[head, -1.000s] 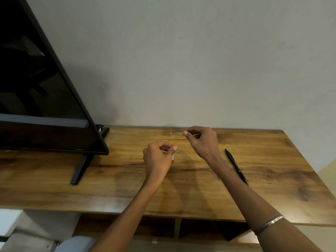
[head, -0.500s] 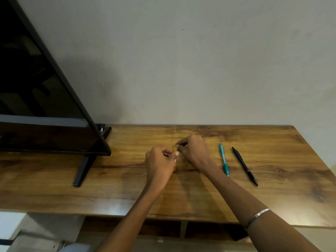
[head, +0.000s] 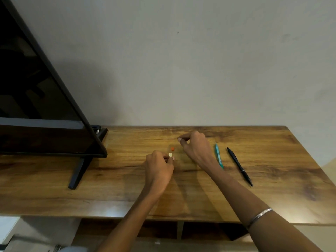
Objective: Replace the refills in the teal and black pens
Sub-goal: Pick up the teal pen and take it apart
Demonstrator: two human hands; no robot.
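Risk lies with the small cap (head: 172, 148) loose on the counter (head: 272, 160) between the hands: a knock would send it rolling. Left fingers (head: 170, 158) pinch a pale refill (head: 170, 154); right fingers (head: 181, 139) are pinched, contents unclear. Teal pen (head: 218, 158) and black pen (head: 239, 166) lie just right of them.

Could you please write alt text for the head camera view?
A person's left hand pinches a small pale piece above a wooden desk, while the right hand hovers nearby. A tiny orange cap lies between them; a teal pen and black pen lie to the right.
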